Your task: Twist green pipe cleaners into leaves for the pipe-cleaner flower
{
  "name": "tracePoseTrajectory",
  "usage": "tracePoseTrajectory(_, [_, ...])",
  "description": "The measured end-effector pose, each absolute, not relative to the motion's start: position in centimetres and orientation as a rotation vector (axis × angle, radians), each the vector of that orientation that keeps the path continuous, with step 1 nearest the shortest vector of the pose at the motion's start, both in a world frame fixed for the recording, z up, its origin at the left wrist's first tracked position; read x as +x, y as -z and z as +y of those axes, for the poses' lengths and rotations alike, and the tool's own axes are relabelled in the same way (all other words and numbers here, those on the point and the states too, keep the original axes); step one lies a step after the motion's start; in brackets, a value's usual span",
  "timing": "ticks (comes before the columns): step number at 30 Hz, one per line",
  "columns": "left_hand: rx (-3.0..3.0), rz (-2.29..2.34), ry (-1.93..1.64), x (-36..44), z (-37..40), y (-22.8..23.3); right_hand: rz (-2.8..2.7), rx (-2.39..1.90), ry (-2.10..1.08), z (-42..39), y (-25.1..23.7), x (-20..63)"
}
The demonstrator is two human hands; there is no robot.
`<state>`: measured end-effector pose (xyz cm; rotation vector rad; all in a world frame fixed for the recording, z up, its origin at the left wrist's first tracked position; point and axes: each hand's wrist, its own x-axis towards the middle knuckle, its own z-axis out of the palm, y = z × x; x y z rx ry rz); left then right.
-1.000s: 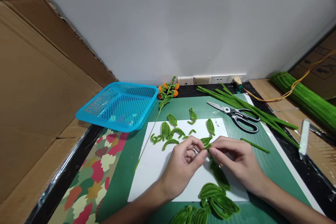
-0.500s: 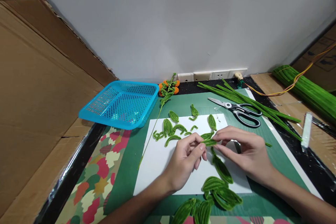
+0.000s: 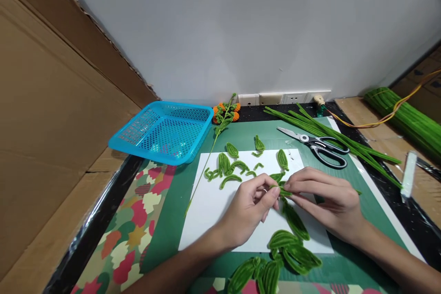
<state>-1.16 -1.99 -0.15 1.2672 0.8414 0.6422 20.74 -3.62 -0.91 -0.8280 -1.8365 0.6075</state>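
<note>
Between thumb and fingertips, my left hand [image 3: 253,206] pinches one end of a green pipe-cleaner leaf [image 3: 284,191]. My right hand [image 3: 327,197] closes its fingers on the same leaf from the right, so much of it is hidden. Both hands are over a white sheet of paper [image 3: 210,220]. Just below them lies a darker green fuzzy leaf [image 3: 295,221], and several finished leaves [image 3: 284,240] are bunched nearer to me. Small curled green pieces [image 3: 230,179] and loose leaves [image 3: 282,160] are spread on the paper beyond my fingers.
A blue perforated basket [image 3: 117,144] stands at the back left. Beside it lies a stem with orange flowers [image 3: 225,119]. Scissors [image 3: 305,138] and long green pipe cleaners [image 3: 372,151] are at the right, near a thick green bundle [image 3: 409,117]. Wall sockets [image 3: 294,98] hold a plugged-in cable.
The view has shifted slightly, moving everything a little to the right. My right fingers have drawn closer to my left fingertips, covering more of the leaf.
</note>
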Motion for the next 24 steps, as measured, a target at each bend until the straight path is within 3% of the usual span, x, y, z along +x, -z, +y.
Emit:
tracePoseTrajectory(15, [1.234,0.872,-0.664,-1.2,-1.6,0.1,-1.687,-1.077,-0.684,-4.1,1.2,19.4])
tracePoseTrajectory(24, [1.301,0.996,-0.695,-1.2,-2.0,0.8,-1.97,-1.037,-0.377,-4.2,1.7,18.9])
